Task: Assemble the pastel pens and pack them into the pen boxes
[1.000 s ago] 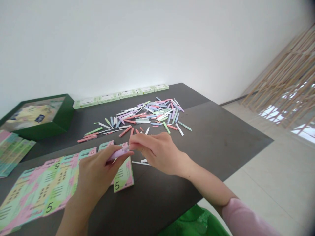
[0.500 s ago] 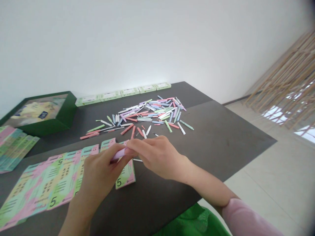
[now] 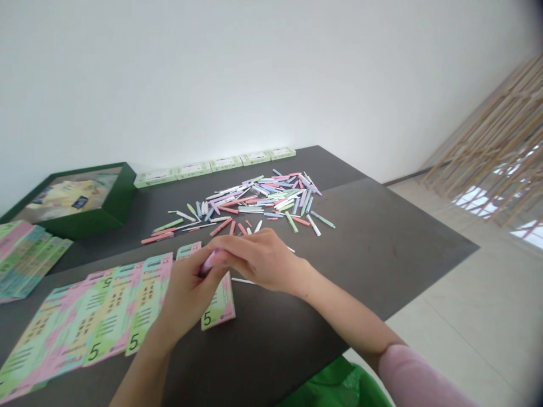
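Both hands meet above the table's near part, around a light purple pen [image 3: 208, 262]. My left hand [image 3: 185, 295] is closed about one end of it. My right hand [image 3: 263, 261] bends over the other end, its fingers pinched together; much of the pen is hidden by them. Beneath the hands lies a flat green and pink printed box [image 3: 224, 308] marked 5, partly covered. A thin white stick [image 3: 245, 281] rests beside it. Beyond my hands spreads a heap of pen parts [image 3: 258, 198] in white, red, green, blue and purple.
Several printed pastel boxes [image 3: 108, 316] lie in a row at left, with a stack of similar ones [image 3: 31, 265] behind. A dark green box [image 3: 114, 198] holds bagged items. Small pale green boxes [image 3: 193, 170] line the wall. The dark table's edge [image 3: 424, 294] runs along the right.
My hands have drawn closer together around the purple pen, and less of it shows. My right hand has shifted slightly left and up. The view has tilted a little.
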{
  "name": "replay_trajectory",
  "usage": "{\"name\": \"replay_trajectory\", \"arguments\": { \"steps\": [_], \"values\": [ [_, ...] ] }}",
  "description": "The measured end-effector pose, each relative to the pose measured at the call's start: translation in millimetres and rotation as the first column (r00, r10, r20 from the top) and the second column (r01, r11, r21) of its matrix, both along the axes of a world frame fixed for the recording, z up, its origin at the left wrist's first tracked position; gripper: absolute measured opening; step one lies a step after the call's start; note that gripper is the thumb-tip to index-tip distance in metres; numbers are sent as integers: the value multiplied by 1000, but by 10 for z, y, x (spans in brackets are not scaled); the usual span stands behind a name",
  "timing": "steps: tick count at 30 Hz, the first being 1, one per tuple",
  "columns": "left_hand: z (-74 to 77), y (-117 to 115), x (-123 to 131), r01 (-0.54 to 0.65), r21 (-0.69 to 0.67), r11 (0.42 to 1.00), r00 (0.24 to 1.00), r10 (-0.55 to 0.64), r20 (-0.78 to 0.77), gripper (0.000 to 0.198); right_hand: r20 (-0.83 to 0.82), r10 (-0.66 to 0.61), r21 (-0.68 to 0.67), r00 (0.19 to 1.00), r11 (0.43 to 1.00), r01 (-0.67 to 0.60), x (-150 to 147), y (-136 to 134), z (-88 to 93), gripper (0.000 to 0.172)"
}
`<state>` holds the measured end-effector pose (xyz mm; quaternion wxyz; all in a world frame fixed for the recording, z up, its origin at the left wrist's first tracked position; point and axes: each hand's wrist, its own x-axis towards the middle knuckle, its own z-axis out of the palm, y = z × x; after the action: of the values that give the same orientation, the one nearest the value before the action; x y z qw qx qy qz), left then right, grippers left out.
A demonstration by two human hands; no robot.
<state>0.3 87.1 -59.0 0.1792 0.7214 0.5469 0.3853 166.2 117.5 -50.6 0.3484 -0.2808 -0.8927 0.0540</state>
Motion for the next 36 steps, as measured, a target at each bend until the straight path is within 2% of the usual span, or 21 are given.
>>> {"name": "replay_trajectory", "arguments": {
  "steps": [4,7,10,13,15,17,18,20,22,23,25,27,29,32,36],
  "values": [
    [-15,11,5,34,-63,997,996,-29,79,37,12,-34,-29,999,999,34,-6,7,2,39],
    [-4,19,-3,44,-83,996,996,-37,76,35,36,-53,-64,998,996,55,9,10,55,40],
    [-2,37,-16,27,-98,995,998,-32,-55,30,99,-17,-163,995,986,33,24,4,113,33],
    [-31,64,1,8,-136,991,969,-41,-243,30,189,-21,-230,982,971,65,48,11,86,27],
    [-72,84,35,-1,-165,986,941,-55,-335,35,219,-30,-245,975,966,84,88,32,2,20],
    [-128,102,69,5,-212,977,915,-90,-393,43,142,-62,-333,988,937,107,154,62,-115,17],
    [-162,112,76,9,-244,970,905,-112,-410,46,59,-96,-421,994,900,111,193,79,-178,16],
    [-237,131,53,11,-312,950,891,-151,-428,51,-113,-193,-614,975,785,84,271,126,-302,18],
    [-318,141,-34,-17,-339,941,883,-145,-446,55,-203,-263,-721,943,692,37,330,203,-431,17],
    [-359,137,-100,-42,-335,941,882,-123,-455,56,-214,-290,-742,933,670,38,347,258,-500,17],
    [-433,100,-247,-112,-296,949,888,-38,-458,52,-191,-358,-759,914,644,93,356,396,-655,21],
    [-496,18,-370,-161,-260,952,913,44,-406,43,-141,-441,-781,886,600,175,342,545,-821,30],
    [-549,-95,-421,-180,-225,958,939,99,-330,38,-58,-502,-789,863,553,269,323,667,-972,33],
    [-612,-253,-346,-137,-233,963,965,77,-251,35,75,-550,-743,832,525,414,310,749,-1108,29],
    [-666,-337,-161,-46,-285,958,970,-25,-241,31,225,-546,-611,807,566,553,318,711,-1126,32]
  ]
}}
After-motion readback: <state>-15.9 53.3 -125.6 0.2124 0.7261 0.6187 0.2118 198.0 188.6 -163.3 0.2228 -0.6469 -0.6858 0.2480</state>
